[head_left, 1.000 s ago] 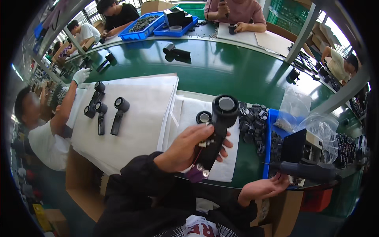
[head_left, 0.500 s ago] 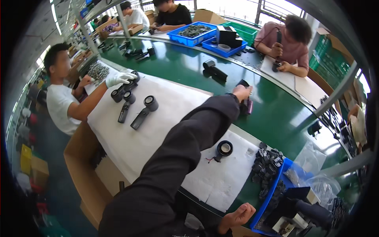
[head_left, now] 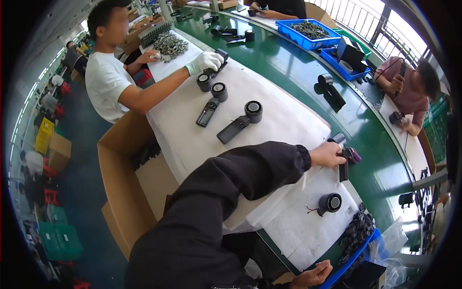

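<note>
My left hand (head_left: pixel 327 154) stretches out over the far edge of the white sheet, its fingers closed round a black handled housing (head_left: pixel 343 171) with a grey round head. A purple part (head_left: pixel 355 155) shows just past the fingertips. Nearer me, a round black motor fan (head_left: pixel 330 202) with thin red wires lies on a smaller white sheet (head_left: pixel 298 241). Low at the right, my right hand (head_left: pixel 315 274) hovers near the table's front edge, fingers curled together and nothing visible in them.
Handled housings (head_left: pixel 236 127) lie on the large white sheet (head_left: pixel 192 149) at left, where a co-worker's gloved hand (head_left: pixel 206 62) touches another. Small black parts (head_left: pixel 357 231) are heaped beside a blue bin (head_left: pixel 353 262). Another housing (head_left: pixel 331 91) lies on the green table. An open cardboard box (head_left: pixel 118 188) stands at left.
My view has swung left, so the scene sits further right. My left hand has drawn back from the green table to the sheet's edge with the black handled housing. My right hand stays low.
</note>
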`<control>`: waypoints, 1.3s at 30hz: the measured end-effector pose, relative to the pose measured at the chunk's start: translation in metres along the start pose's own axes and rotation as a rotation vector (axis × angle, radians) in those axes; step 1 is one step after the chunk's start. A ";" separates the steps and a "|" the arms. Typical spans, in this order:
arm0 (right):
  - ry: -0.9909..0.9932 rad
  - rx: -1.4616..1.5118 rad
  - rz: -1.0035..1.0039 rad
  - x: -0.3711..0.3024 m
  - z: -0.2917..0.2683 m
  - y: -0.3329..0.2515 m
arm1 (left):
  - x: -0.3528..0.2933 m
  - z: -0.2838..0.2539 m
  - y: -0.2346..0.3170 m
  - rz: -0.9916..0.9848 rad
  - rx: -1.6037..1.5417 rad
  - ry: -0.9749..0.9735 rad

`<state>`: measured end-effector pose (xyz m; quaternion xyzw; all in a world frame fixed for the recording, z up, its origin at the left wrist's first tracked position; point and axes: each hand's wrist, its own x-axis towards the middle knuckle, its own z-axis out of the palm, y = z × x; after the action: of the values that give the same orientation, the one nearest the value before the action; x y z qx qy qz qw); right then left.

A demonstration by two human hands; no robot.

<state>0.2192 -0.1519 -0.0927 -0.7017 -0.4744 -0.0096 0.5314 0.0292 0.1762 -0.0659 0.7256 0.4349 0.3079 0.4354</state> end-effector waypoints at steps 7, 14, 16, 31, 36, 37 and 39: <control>-0.109 -0.070 0.000 0.006 0.023 -0.034 | 0.073 0.015 -0.069 0.290 0.135 0.641; 0.565 -0.052 0.145 0.066 -0.085 0.035 | -0.104 -0.087 0.059 0.303 0.336 -0.043; 0.647 -0.090 0.000 0.079 -0.115 0.003 | -0.139 -0.101 0.042 0.392 0.212 0.219; -0.093 0.883 -0.199 0.063 -0.042 -0.138 | -0.236 -0.164 -0.098 -0.216 0.497 0.846; -0.319 1.215 -0.150 0.108 -0.121 -0.031 | -0.255 -0.164 -0.081 -0.268 0.108 0.859; -0.272 1.319 -0.048 0.105 -0.123 -0.029 | -0.261 -0.157 -0.060 -0.244 -0.006 0.782; -0.145 1.470 0.067 0.102 -0.122 -0.039 | -0.261 -0.127 -0.009 -0.163 -0.331 0.552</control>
<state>0.3095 -0.1779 0.0419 -0.1777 -0.3710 0.3732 0.8315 -0.1920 -0.0094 -0.0372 0.4973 0.5371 0.5234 0.4362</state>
